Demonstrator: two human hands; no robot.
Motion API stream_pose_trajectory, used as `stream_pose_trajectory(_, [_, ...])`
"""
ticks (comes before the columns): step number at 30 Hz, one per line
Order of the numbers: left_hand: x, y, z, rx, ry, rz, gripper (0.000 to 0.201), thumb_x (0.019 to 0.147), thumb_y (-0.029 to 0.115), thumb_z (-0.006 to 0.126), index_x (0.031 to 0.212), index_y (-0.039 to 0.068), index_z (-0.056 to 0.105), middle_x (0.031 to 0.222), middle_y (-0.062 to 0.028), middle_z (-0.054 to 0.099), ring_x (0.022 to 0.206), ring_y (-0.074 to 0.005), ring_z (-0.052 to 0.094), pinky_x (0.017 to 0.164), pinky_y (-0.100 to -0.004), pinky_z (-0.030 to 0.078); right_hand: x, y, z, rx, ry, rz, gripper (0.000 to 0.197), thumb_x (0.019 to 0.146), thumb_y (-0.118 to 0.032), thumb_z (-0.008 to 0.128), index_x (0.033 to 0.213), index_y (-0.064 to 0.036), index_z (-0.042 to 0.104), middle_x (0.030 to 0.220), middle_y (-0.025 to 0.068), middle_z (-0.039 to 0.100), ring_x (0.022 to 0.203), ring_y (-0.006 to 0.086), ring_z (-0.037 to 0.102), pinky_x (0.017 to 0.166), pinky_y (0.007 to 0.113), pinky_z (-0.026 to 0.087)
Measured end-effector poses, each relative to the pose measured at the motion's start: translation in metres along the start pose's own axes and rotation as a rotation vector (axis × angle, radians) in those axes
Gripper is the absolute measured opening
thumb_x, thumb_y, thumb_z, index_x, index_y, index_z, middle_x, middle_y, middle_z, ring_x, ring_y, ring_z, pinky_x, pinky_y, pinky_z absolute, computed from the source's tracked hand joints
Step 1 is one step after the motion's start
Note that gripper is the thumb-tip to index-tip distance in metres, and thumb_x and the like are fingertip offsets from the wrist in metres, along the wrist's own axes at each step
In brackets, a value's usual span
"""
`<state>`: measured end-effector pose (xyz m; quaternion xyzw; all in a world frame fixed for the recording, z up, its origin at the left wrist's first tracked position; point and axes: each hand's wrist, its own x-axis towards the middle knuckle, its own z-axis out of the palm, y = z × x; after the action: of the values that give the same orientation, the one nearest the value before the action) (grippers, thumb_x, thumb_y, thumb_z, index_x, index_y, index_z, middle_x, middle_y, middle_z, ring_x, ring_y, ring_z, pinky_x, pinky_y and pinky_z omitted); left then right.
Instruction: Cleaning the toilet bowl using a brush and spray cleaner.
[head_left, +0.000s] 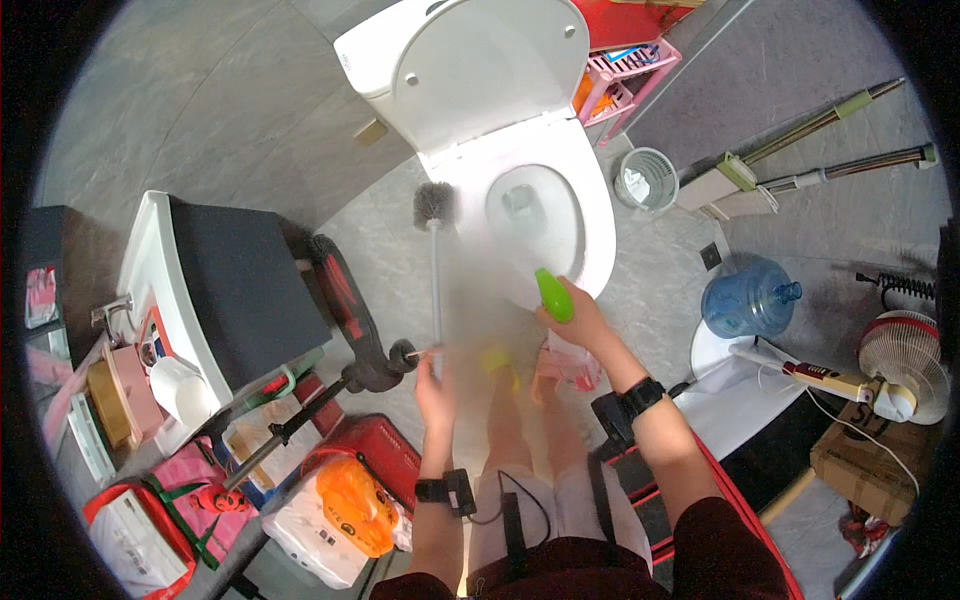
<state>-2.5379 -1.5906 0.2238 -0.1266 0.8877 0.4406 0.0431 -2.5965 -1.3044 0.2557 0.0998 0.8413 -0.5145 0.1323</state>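
My left hand point(435, 388) is closed around the lower end of a toilet brush's grey handle. The toilet brush point(434, 206) points away from me, its dark bristle head just left of the toilet bowl. In my right hand point(588, 325) is a bright green bottle point(553, 294), gripped at the near rim of the toilet. The white toilet point(598, 232) has its lid point(485, 75) raised, and some water shows in the bowl. A pale blur smears the middle of the view, between both hands.
A grey wastebasket point(645, 180) stands right of the toilet, near mops point(800, 150) leaning on the wall. Further right are a blue water jug point(745, 300) and a fan point(900, 365). To the left are a washbasin cabinet point(245, 290) and a black-and-red scooter point(345, 300).
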Motion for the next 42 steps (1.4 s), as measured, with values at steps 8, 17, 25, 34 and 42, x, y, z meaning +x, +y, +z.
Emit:
stream_pose_trajectory(8, [-0.028,0.009,-0.008,-0.009,-0.110,-0.220,0.036,0.086,0.015,0.061,0.115,-0.003,0.054,0.109,-0.0205,0.062,0.105,-0.0271,0.060,0.090,-0.0329,0.044,-0.073,0.085,0.016,-0.182,0.009,0.215,0.037,0.076,-0.029,0.066,0.103,-0.0069,0.054,0.095,0.0207,0.062,0.092,0.0407,0.058,0.075,0.045,0.048])
stream_pose_trajectory(17, [-0.045,-0.014,0.009,0.031,-0.033,0.023,0.030,0.089,0.015,0.060,0.112,-0.002,0.051,0.078,-0.0057,0.056,0.062,-0.0105,0.051,0.057,-0.0245,0.043,-0.072,0.059,-0.021,-0.112,0.317,0.202,0.034,0.077,-0.024,0.066,0.103,-0.0071,0.054,0.094,0.0195,0.063,0.086,0.0403,0.060,0.071,0.044,0.048])
stream_pose_trajectory(25, [-0.058,-0.005,0.016,0.033,-0.052,0.031,0.031,0.089,0.015,0.061,0.113,-0.002,0.051,0.081,-0.0056,0.056,0.062,-0.0095,0.051,0.055,-0.0239,0.042,-0.043,0.030,-0.028,-0.005,0.339,-0.017,0.036,0.076,-0.020,0.067,0.107,-0.0069,0.054,0.089,0.0179,0.062,0.083,0.0363,0.061,0.070,0.040,0.048])
stream_pose_trajectory(34, [-0.065,0.014,0.000,-0.029,-0.074,0.005,0.034,0.088,0.014,0.061,0.115,-0.003,0.050,0.079,-0.0047,0.054,0.058,-0.0088,0.051,0.051,-0.0241,0.045,-0.050,0.007,-0.007,0.151,0.118,-0.088,0.031,0.077,-0.027,0.066,0.098,-0.0078,0.055,0.090,0.0174,0.062,0.086,0.0375,0.059,0.071,0.041,0.047])
stream_pose_trajectory(42, [-0.077,0.009,-0.019,0.056,-0.077,0.042,0.033,0.089,0.017,0.060,0.114,-0.001,0.051,0.080,-0.0078,0.057,0.060,-0.0124,0.055,0.053,-0.0262,0.046,-0.088,0.025,-0.011,-0.022,0.084,0.066,0.045,0.074,-0.030,0.070,0.109,-0.0062,0.054,0.100,0.0179,0.061,0.092,0.0369,0.058,0.077,0.043,0.046])
